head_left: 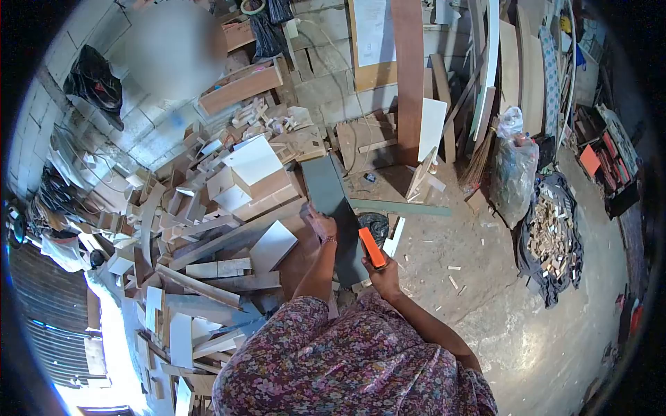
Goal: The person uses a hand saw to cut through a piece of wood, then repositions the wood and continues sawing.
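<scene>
The grey board [345, 218] lay lengthwise in front of the person, between the heap of wood offcuts [267, 188] and the concrete floor [485, 319]. The left hand [322, 224] rested at the board's left edge, fingers extended; whether it gripped the edge or only pressed on it could not be determined. The right hand [383, 274] was closed around an orange tool [372, 247], positioned at the board's right edge. The tool's working end could not be identified, and contact with the board could not be confirmed.

Risk assessment: the board's support was not visible. If it lay on loose pieces, uneven pressure could have tilted it or slid it sideways. Light hold by the left hand could have allowed rotation. A slip of the tool across the surface could have struck the left hand. Offcuts beside the left arm could have shifted if knocked.
</scene>
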Demonstrator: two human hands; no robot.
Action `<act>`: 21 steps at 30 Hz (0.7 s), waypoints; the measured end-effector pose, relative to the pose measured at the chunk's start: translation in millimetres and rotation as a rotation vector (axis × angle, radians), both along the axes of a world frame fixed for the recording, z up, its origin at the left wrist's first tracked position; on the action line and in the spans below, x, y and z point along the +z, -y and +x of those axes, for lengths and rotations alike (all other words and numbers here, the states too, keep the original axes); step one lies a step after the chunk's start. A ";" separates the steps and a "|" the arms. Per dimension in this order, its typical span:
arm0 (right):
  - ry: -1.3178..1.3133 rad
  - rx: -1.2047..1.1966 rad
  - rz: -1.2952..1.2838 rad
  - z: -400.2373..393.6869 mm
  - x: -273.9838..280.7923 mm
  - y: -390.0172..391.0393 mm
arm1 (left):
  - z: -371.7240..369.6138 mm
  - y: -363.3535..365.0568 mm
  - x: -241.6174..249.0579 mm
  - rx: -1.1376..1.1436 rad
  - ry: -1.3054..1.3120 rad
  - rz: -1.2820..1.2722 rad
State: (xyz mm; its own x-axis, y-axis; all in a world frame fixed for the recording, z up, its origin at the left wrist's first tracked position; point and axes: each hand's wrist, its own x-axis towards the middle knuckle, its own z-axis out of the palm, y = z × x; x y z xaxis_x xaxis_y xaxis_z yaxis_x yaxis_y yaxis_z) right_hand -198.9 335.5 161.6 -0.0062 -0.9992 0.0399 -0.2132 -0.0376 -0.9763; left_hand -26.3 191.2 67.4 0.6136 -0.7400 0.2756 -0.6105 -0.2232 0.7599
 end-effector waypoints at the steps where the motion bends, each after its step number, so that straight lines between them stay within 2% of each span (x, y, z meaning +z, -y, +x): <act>1: -0.085 0.006 -0.011 -1.2 3.1 -1.3 | -0.3 -0.3 -1.3 -0.004 -0.038 0.005; 5: -0.082 0.009 -0.054 0.6 17.5 -1.1 | 2.4 13.3 -13.7 -0.002 -0.077 -0.023; 7: -0.087 0.024 -0.064 3.0 22.1 4.1 | 0.1 15.9 3.5 0.006 -0.202 0.143; 11: -0.045 0.024 -0.105 10.8 27.8 18.7 | -1.5 25.1 23.4 0.007 -0.238 0.163; 14: -0.064 0.024 -0.132 16.4 26.6 29.6 | -0.1 30.6 23.4 0.008 -0.172 0.066; 17: -0.056 0.011 -0.081 21.7 30.4 40.3 | 5.0 44.7 12.3 -0.007 -0.165 0.118; 18: -0.048 0.001 -0.082 23.8 34.5 42.5 | 6.1 48.2 7.9 -0.024 -0.084 0.143; 19: -0.040 -0.008 -0.084 25.2 36.1 44.0 | 5.6 49.2 9.9 -0.040 -0.004 0.168; 21: -0.045 -0.008 -0.088 28.8 27.0 49.4 | -1.7 44.9 26.2 -0.023 -0.017 0.195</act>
